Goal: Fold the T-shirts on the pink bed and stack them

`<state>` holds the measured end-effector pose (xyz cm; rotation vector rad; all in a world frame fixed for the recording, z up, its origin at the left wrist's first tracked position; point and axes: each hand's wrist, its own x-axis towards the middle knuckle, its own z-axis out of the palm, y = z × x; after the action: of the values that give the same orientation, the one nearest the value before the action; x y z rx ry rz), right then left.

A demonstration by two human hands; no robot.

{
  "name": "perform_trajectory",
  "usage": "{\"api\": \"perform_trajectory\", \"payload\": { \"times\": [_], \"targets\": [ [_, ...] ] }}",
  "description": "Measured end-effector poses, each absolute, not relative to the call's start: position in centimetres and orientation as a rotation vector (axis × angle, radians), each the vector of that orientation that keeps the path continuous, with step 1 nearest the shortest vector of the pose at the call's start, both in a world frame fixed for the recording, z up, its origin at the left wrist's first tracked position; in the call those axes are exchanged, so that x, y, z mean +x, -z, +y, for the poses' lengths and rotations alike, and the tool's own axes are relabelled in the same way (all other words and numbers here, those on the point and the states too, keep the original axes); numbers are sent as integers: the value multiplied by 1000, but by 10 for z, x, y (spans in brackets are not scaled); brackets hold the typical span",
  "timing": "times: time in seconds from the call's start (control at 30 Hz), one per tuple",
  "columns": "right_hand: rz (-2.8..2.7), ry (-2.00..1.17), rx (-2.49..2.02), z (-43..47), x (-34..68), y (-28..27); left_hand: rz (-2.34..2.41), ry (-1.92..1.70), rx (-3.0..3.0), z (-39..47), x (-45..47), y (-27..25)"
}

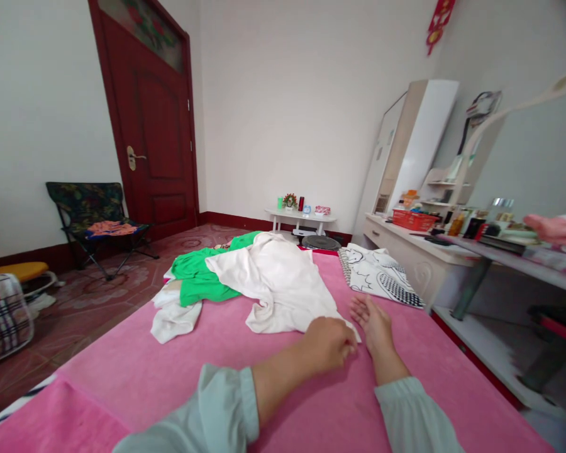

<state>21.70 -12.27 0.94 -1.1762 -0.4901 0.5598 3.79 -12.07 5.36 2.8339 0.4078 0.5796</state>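
Observation:
A white garment (287, 277) lies spread and partly creased on the pink bedding (170, 377). My left hand (329, 345) is at its near right corner, overlapping the edge, with its fingers curled in. Whatever those fingers may pinch is hidden by the hand. Just to the right, my right hand (373, 322) is raised palm inward with its fingers apart, and nothing shows in it. Under and beside the white garment on the left lies a green garment (200, 274). A smaller white cloth (175, 319) sticks out below the green one.
Right of my hands lies a black-and-white patterned cloth (380, 274). A dressing table (419, 242) with a red basket (414, 219) stands along the right. Further off are a low white table (302, 217), a folding chair (94, 211) and a dark red door (153, 126).

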Motion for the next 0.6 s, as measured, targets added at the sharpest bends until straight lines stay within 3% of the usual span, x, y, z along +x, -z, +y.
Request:
{"api": "perform_trajectory", "payload": {
  "times": [0.23, 0.47, 0.6],
  "targets": [
    [-788, -561, -1358, -114, 212, -4, 1034, -696, 2714, -68, -4, -61],
    [-1567, -255, -1905, -114, 178, -17, 1729, -877, 2532, -12, -70, -74],
    [-1796, -131, -2014, -119, 162, -31, 1854, -847, 2515, 5, -91, -63]
  ]
}}
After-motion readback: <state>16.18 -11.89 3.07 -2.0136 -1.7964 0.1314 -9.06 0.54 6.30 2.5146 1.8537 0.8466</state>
